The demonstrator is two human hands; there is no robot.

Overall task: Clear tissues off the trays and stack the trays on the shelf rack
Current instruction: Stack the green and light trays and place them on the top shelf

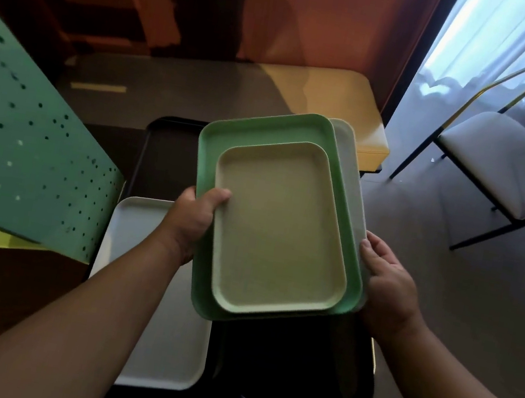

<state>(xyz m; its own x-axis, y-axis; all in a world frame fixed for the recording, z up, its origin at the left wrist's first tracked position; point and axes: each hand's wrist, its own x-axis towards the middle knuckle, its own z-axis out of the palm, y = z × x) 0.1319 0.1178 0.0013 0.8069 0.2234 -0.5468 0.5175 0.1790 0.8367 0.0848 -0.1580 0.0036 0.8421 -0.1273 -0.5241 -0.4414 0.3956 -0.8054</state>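
Note:
A small cream tray (278, 229) lies inside a larger green tray (265, 130), and a pale grey tray (348, 154) sits under both. I hold this stack in the air with both hands. My left hand (191, 221) grips its left edge, thumb resting on the cream tray's rim. My right hand (386, 278) holds the right edge. Below the stack lie a white tray (132, 222), a black tray (296, 361) and another black tray (165, 148) farther back. No tissues show on any tray.
A green perforated metal panel (20, 141) slants in at the left. A yellow padded bench (342, 108) stands behind the trays against an orange wall. To the right is a white-seated chair (504, 159) with black and yellow legs on a grey floor.

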